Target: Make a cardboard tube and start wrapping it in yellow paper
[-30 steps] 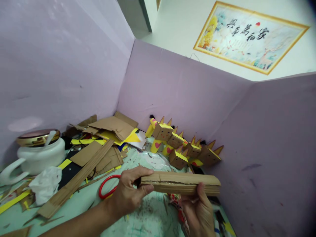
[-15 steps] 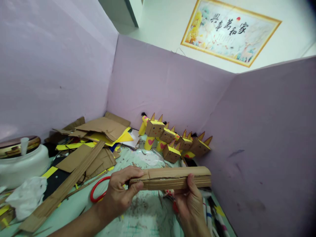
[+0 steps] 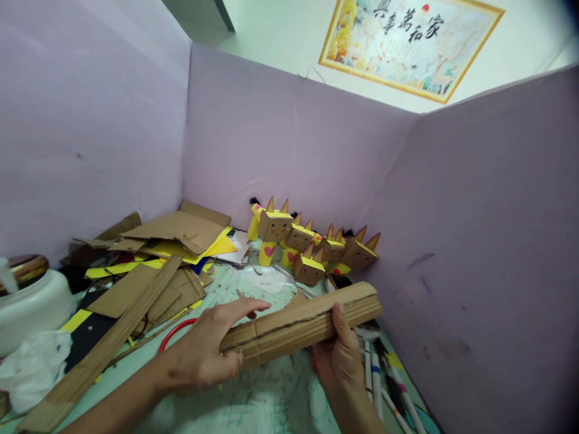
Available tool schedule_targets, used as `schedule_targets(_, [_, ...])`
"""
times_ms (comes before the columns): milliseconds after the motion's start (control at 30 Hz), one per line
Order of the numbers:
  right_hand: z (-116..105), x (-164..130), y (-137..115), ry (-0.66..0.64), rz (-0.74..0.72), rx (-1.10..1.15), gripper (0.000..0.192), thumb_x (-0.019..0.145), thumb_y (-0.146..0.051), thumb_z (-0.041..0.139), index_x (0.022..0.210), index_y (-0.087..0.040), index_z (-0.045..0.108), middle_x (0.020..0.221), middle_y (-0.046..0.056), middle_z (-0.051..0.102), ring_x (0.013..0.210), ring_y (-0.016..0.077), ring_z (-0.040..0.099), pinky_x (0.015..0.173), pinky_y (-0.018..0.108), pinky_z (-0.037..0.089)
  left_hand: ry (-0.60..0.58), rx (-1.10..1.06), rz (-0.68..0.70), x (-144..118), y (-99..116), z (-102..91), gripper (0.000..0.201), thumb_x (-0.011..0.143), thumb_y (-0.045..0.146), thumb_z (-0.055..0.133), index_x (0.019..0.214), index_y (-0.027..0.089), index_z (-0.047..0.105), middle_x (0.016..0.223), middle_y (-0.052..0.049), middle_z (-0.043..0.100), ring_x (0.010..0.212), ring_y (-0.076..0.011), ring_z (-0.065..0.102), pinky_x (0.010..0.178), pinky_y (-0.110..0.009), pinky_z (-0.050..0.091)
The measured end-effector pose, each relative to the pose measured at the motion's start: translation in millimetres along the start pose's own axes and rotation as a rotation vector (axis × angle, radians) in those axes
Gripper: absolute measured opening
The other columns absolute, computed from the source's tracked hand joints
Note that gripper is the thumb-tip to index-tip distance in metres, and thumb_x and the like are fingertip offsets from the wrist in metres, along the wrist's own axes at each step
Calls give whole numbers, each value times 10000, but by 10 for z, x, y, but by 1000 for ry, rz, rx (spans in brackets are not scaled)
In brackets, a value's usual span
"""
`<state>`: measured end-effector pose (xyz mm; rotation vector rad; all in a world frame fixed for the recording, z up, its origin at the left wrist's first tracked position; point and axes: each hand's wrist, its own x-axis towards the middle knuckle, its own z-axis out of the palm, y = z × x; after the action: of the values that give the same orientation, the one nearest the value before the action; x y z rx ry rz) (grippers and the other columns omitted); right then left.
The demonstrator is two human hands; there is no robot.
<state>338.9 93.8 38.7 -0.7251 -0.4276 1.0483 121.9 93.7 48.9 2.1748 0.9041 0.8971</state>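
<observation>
Folded cardboard [image 3: 294,330] above the table [image 3: 248,401]

The right hand [image 3: 340,357] pinches the cardboard near its right end. The left hand [image 3: 208,349] is spread around the other end; contact there is unclear. Horned figures [image 3: 309,271] stand behind.

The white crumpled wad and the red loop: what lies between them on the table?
The head view shows, from the wad to the loop: part of a black sheet, a long cardboard strip, a thin scrap, green tabletop.

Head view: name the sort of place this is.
Likely a craft workspace: cardboard scraps piled at the left, horned cardboard figures at the back, and a folded cardboard strip in the right hand.
</observation>
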Motion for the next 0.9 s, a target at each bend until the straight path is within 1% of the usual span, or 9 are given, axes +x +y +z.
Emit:
schedule_targets(133, [-11, 22, -27, -15, 18, -50, 450, 545, -414, 826, 887, -215, 611, 756, -44, 700, 739, 170, 658, 679, 283, 540, -250, -233, -61, -1, 30, -243, 768, 651, 446, 728, 1353, 353, 430, 1443, -7, 440, 1320, -308, 393, 1097, -462, 280])
schedule_targets(200, [-28, 36, -48, -36, 41, -84, 439, 521, -401, 835, 841, -185, 626, 706, -22, 689, 657, 176, 645, 613, 288, 536, -298, -404, -102, 37, -1, -362, 863, 582, 566, 767, 1347, 327, 446, 1411, -48, 480, 1280, -304, 448, 1069, -445, 335])
schedule_targets(233, [-35, 41, -56, -45, 51, -99, 439, 519, -402, 834, 833, -171, 631, 686, -13, 683, 626, 178, 637, 591, 294, 532, -215, -473, -137, 61, -23, -400, 855, 587, 602, 749, 1336, 303, 465, 1364, -75, 527, 1217, -298, 515, 1016, -428, 405])
schedule_targets(300, [-40, 47, -60, -45, 46, -114, 437, 530, -416, 824, 828, -159, 635, 663, -9, 670, 597, 175, 625, 588, 305, 530, 60, -506, -196, 101, -55, -408, 789, 637, 621, 699, 1306, 249, 503, 1256, -111, 603, 1078, -275, 608, 893, -381, 502])
schedule_targets(367, [-35, 45, -40, -19, 1, -112, 427, 540, -415, 818, 835, -171, 628, 678, -24, 668, 622, 165, 627, 623, 299, 529, 199, -389, -204, 110, -38, -319, 728, 654, 578, 690, 1273, 228, 535, 1207, -108, 630, 1018, -263, 632, 854, -363, 521])
schedule_targets(500, [-37, -1, 48, 7, -93, -124, 434, 571, -404, 802, 902, -189, 622, 824, -22, 696, 790, 174, 648, 741, 294, 518, 40, 21, -203, 45, 112, 37, 714, 609, 448, 754, 1264, 248, 551, 1288, -69, 597, 1157, -302, 562, 981, -418, 448])
schedule_targets(667, [-61, -104, 144, -46, -73, -182, 498, 617, -454, 775, 1012, -185, 634, 976, 25, 706, 949, 205, 635, 860, 331, 489, 40, 210, -158, -1, 166, 308, 483, 764, 355, 624, 1225, 214, 579, 1078, -85, 696, 952, -278, 646, 831, -401, 505])
schedule_targets(767, [-52, -152, 183, -154, 33, -194, 607, 521, -525, 810, 1001, -181, 666, 1067, 82, 700, 1001, 246, 634, 866, 360, 501, 39, 206, -125, 7, 144, 295, 443, 805, 315, 556, 1232, 200, 561, 1034, -91, 696, 908, -267, 646, 784, -381, 506])
schedule_targets(900, [-81, -219, 261, -408, 120, -246, 599, 509, -333, 871, 1060, -213, 670, 1129, 79, 688, 1043, 255, 626, 887, 367, 496, 38, 191, -71, 11, 140, 270, 389, 827, 284, 521, 1211, 232, 563, 1018, -62, 694, 899, -234, 649, 764, -330, 514])
